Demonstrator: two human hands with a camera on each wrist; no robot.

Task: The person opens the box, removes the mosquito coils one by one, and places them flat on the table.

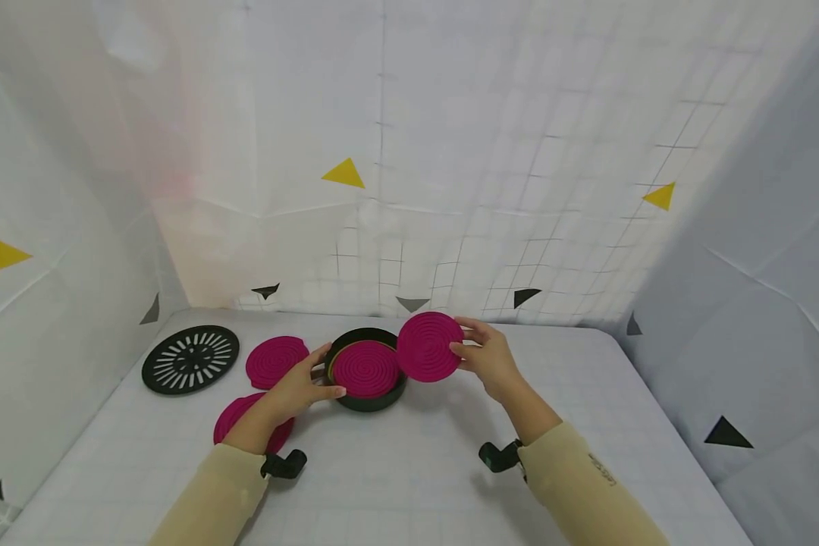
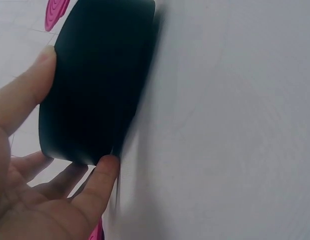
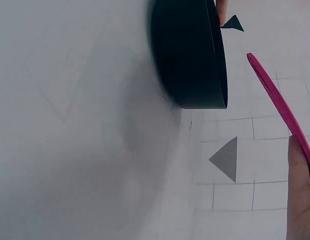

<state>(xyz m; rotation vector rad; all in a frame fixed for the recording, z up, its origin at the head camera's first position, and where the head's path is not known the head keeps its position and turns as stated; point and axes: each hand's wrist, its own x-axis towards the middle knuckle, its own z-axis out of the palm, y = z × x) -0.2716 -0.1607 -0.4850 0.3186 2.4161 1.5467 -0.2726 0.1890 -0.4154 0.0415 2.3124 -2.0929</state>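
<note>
A dark round holder (image 1: 367,405) stands on the white table, with a magenta ringed coaster (image 1: 365,369) lying inside it and a thin yellow edge showing at its left inner wall. My left hand (image 1: 299,392) grips the holder's left side, thumb at the front and fingers behind; the left wrist view shows the fingertips against its dark wall (image 2: 99,80). My right hand (image 1: 490,362) pinches another magenta coaster (image 1: 428,346) by its right edge. That coaster is raised and tilted beside the holder's right rim. Edge-on in the right wrist view, the coaster (image 3: 277,102) is apart from the holder (image 3: 190,55).
Two more magenta coasters lie left of the holder: one farther back (image 1: 273,362), one nearer (image 1: 229,422) and partly under my left forearm in view. A black slotted disc (image 1: 191,360) lies at the far left. White sheet walls (image 1: 450,152) enclose the table's back and sides.
</note>
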